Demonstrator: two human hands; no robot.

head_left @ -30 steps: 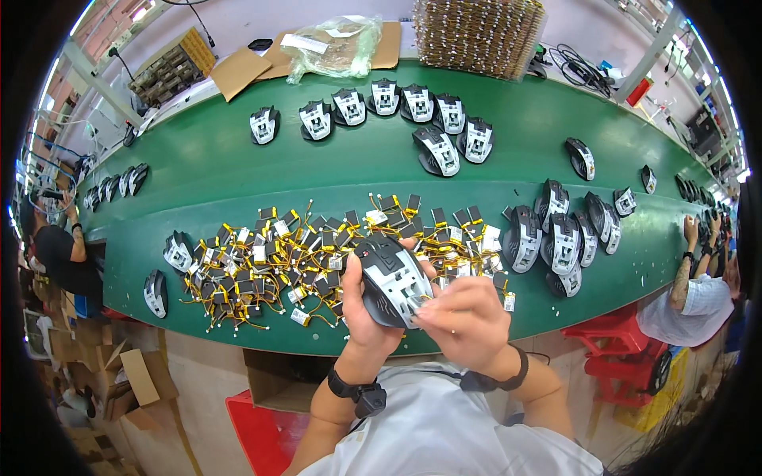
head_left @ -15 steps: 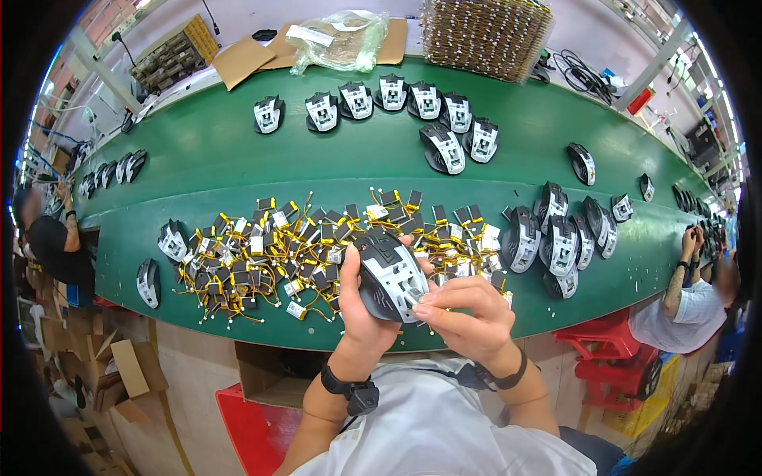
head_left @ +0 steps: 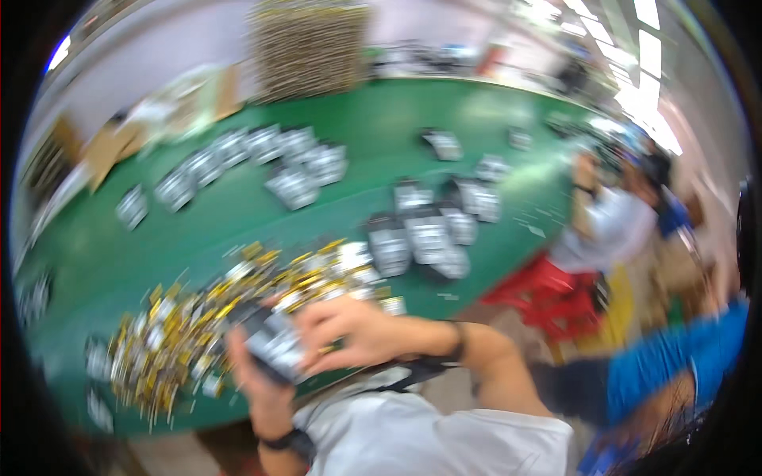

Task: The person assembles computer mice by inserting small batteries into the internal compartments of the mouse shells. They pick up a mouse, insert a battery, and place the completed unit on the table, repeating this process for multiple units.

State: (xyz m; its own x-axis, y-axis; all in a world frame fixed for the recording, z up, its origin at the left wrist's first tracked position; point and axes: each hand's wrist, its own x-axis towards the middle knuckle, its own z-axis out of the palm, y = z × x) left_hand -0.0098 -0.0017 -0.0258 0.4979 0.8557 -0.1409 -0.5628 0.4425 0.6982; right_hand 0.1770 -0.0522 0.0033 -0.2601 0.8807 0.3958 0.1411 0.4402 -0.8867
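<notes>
Motion smears the whole head view. My left hand (head_left: 258,393) wraps round a partly assembled computer mouse (head_left: 272,343), black with a pale grey inner shell, held up over the table's near edge. My right hand (head_left: 353,329) is at the mouse's right side, fingers bent and thumb against the shell; anything pinched there is too blurred to make out. Behind and left of the mouse spreads a heap of small battery packs (head_left: 175,337), silver and dark with yellow tape and thin wires.
Several open mice (head_left: 429,234) cluster right of the heap. More mice (head_left: 246,151) stand in a row farther back on the green table (head_left: 373,127). Behind are stacked trays (head_left: 309,51) and cardboard (head_left: 111,155). A co-worker (head_left: 611,226) sits right by red stools (head_left: 556,297); someone in blue (head_left: 667,373) is nearer.
My view has swung to the right, so the table contents shift left and blur. The person in blue has come into view at lower right. Both hands stay at the mouse.
</notes>
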